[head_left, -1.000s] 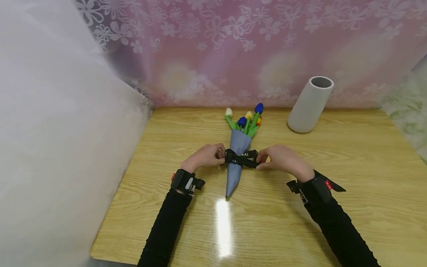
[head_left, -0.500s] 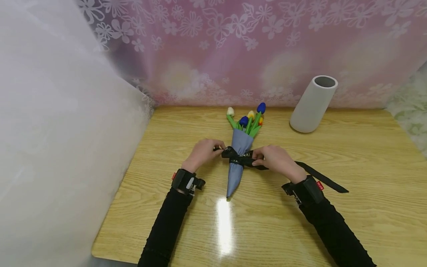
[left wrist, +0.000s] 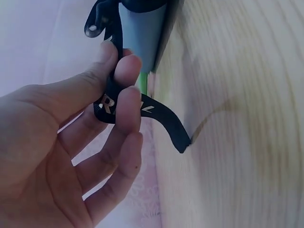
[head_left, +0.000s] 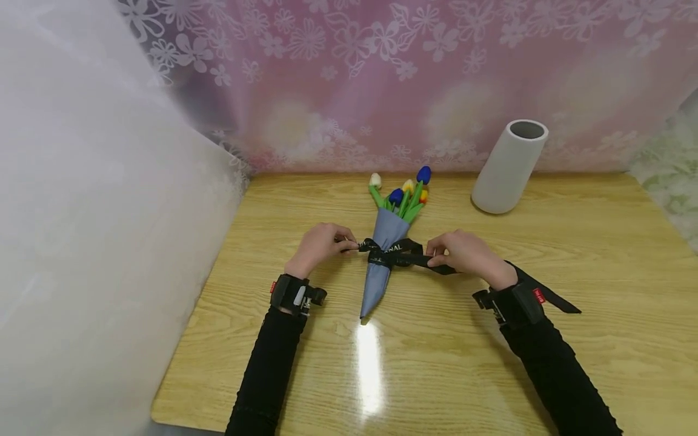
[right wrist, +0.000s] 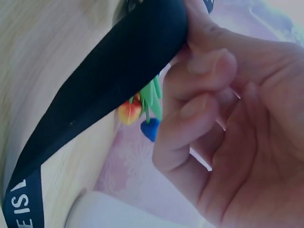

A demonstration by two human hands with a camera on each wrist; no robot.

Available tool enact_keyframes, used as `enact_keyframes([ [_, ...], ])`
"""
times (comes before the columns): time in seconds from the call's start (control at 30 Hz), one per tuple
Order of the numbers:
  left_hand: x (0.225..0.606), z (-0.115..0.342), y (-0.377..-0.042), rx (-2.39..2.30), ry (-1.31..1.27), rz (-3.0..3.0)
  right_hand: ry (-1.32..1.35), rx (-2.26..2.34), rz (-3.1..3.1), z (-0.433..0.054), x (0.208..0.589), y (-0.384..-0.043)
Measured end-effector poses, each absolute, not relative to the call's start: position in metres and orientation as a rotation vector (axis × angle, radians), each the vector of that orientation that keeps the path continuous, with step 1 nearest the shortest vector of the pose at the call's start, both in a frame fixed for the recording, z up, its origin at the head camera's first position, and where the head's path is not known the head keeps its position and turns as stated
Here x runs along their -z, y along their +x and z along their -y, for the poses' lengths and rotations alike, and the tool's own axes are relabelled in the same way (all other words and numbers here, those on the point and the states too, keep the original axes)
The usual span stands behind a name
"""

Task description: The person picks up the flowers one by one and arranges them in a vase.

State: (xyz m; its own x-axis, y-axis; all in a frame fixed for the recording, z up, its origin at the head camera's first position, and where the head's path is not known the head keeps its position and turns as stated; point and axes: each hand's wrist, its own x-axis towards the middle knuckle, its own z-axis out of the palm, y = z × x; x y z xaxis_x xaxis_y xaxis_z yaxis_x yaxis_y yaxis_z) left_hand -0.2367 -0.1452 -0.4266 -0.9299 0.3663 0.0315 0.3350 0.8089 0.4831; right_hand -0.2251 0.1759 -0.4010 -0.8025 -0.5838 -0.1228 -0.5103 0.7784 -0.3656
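Drawn wider apart, my left hand [head_left: 319,245] and right hand [head_left: 469,253] pinch black ribbon [right wrist: 109,61]; a white vase [head_left: 507,172] stands far right.

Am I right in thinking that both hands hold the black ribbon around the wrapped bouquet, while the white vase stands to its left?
Not quite: the head view shows the white vase standing to the right of the wrapped bouquet. The left hand and right hand do hold the black ribbon.

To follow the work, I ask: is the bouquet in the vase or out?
Out: the bouquet lies on the table, ribbon around it, and the vase stands apart.
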Motion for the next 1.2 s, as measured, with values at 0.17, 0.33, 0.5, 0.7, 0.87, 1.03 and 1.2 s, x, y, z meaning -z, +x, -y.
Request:
enact_keyframes([
  [0.17, 0.425, 0.155, -0.238, -0.773, 0.487, -2.887, -0.806, 0.486, -2.701, -0.190, 0.393, -0.229],
  [0.33, 0.420, 0.167, -0.237, -0.786, 0.415, -2.849, -0.719, 0.506, -2.681, -0.208, 0.385, -0.231],
  [0.5, 0.418, 0.176, -0.238, -0.788, 0.395, -2.836, -0.686, 0.545, -2.638, -0.216, 0.380, -0.234],
  [0.7, 0.416, 0.187, -0.238, -0.828, 0.342, -2.804, -0.668, 0.552, -2.647, -0.225, 0.378, -0.235],
  [0.87, 0.415, 0.201, -0.237, -0.812, 0.286, -2.809, -0.650, 0.566, -2.640, -0.235, 0.377, -0.236],
  [1.03, 0.416, 0.212, -0.235, -0.757, 0.253, -2.838, -0.624, 0.551, -2.647, -0.243, 0.376, -0.235],
  [1.2, 0.412, 0.206, -0.233, -0.685, 0.256, -2.894, -0.583, 0.552, -2.615, -0.237, 0.373, -0.233],
])
